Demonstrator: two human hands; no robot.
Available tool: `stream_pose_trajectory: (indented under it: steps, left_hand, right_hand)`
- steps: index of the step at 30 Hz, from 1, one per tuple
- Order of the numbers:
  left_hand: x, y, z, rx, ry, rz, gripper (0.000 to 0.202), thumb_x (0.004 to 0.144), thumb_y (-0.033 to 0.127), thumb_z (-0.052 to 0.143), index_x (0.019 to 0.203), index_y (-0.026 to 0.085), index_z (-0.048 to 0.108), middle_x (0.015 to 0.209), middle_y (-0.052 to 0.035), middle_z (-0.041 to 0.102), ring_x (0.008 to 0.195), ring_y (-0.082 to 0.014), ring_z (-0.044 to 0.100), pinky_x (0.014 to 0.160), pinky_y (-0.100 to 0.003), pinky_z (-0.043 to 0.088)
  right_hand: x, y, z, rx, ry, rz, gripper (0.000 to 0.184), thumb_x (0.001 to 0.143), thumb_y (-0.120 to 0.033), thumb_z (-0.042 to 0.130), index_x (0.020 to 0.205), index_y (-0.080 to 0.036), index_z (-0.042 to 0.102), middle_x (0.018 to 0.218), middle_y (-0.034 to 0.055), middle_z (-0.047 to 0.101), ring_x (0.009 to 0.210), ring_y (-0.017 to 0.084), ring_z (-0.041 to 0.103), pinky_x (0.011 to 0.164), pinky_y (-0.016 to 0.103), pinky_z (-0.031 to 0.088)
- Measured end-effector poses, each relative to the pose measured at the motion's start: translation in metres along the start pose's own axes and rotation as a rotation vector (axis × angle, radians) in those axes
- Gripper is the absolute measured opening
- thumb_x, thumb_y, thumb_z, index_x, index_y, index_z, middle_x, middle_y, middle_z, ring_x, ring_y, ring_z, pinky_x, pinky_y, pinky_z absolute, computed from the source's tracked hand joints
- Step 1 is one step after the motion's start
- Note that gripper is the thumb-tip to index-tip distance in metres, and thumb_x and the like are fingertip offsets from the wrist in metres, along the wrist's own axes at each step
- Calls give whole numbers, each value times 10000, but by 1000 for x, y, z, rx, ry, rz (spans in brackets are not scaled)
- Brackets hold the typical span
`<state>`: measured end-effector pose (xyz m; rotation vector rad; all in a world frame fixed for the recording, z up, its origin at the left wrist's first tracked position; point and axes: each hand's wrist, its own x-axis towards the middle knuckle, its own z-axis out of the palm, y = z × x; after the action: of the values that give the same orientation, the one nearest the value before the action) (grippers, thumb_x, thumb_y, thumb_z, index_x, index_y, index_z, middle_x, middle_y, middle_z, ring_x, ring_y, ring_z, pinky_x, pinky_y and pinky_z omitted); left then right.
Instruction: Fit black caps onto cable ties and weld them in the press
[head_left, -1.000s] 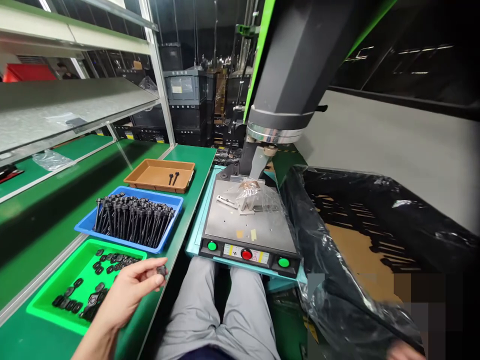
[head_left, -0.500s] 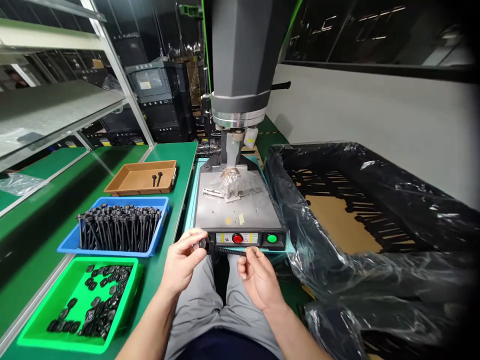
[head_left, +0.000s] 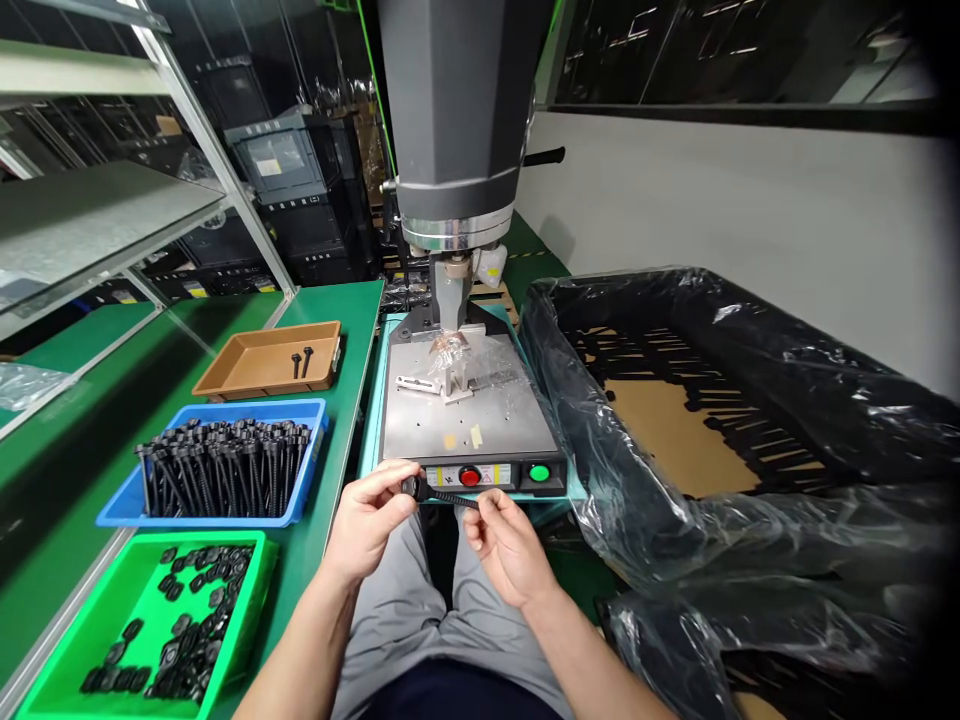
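Note:
My left hand (head_left: 369, 530) pinches a small black cap (head_left: 409, 486) between thumb and fingers. My right hand (head_left: 510, 545) grips the far end of a black ribbed rod (head_left: 454, 499), which lies roughly level between both hands. The rod's wider head meets the cap at my left fingertips; whether the two are joined I cannot tell. Both hands are above my lap, in front of a press machine (head_left: 459, 110). Its metal base plate (head_left: 420, 430) carries a small metal fixture (head_left: 454, 385) partly covered by clear film.
At left stand a green bin (head_left: 259, 590) of small black caps, a blue bin (head_left: 311, 470) of ribbed rods and a brown tray (head_left: 225, 365) with two short black pieces. A red button (head_left: 469, 475) and green button (head_left: 539, 472) face me. A plastic-lined box (head_left: 675, 450) holds rods at right.
The rod's head and the cap have come closer together, with my right hand shifted slightly left. The surroundings have moved slightly left in view.

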<state>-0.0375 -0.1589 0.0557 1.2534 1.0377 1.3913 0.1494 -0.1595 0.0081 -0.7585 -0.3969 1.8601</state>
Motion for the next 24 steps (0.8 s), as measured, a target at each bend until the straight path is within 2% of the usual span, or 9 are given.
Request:
stream_pose_trajectory:
  steps: [4, 9, 11, 14, 16, 18, 21, 24]
  left_hand:
    - [3, -4, 0, -64, -55, -26, 298, 747, 204, 702, 1040, 252, 726, 1036, -64, 631, 859, -170, 576, 687, -275, 488]
    - [7, -4, -1, -92, -142, -85, 295, 780, 217, 676, 1067, 269, 715, 1010, -49, 628, 761, -141, 587, 706, -301, 513]
    - [11, -4, -1, -54, -128, -95, 286, 793, 232, 665, 1073, 265, 711, 990, -44, 632, 729, -131, 591, 697, -292, 510]
    - [19, -6, 2, 63, -58, -122, 275, 808, 275, 653, 1075, 240, 709, 916, -34, 635, 665, -113, 582, 659, -264, 495]
    - [25, -9, 6, 159, -28, -136, 290, 805, 312, 655, 1075, 223, 710, 885, -35, 637, 670, -122, 584, 645, -259, 493]
    - [30, -14, 13, 260, -38, -110, 304, 803, 337, 653, 1075, 216, 712, 890, -45, 648, 733, -150, 601, 678, -273, 502]
    - [34, -23, 27, 382, -120, -33, 295, 835, 335, 612, 1094, 227, 707, 875, -56, 661, 791, -174, 616, 746, -300, 505]
    - [38, -35, 40, 408, -158, 13, 282, 853, 330, 584, 1091, 242, 709, 982, -82, 655, 859, -192, 628, 812, -323, 504]
  right_hand:
    - [4, 1, -4, 50, 4, 128, 418, 633, -385, 863, 772, -198, 516, 641, -16, 610, 525, 73, 509, 465, 157, 331]
    - [3, 6, -12, 47, -13, 146, 409, 652, -397, 849, 757, -197, 507, 641, -26, 614, 519, 68, 514, 468, 161, 325]
    - [3, 9, -17, -22, -69, 139, 392, 695, -431, 810, 743, -196, 500, 642, -17, 628, 519, 79, 524, 468, 176, 327]
    - [7, 11, -24, -242, -243, 96, 364, 755, -457, 754, 727, -178, 523, 698, 42, 681, 604, 122, 589, 566, 231, 414]
    - [13, 8, -25, -384, -343, 68, 347, 782, -469, 725, 779, -160, 566, 789, 87, 707, 704, 157, 633, 674, 282, 457]
    - [19, 1, -22, -435, -373, 49, 364, 817, -502, 674, 899, -157, 588, 886, 101, 705, 756, 172, 652, 705, 302, 468]
    - [31, -10, -12, -396, -339, -27, 395, 857, -544, 597, 994, -175, 576, 866, 64, 674, 682, 145, 638, 613, 264, 469]
    - [47, -16, -4, -361, -239, -86, 389, 857, -564, 576, 896, -177, 576, 662, -14, 573, 449, 69, 477, 399, 184, 345]
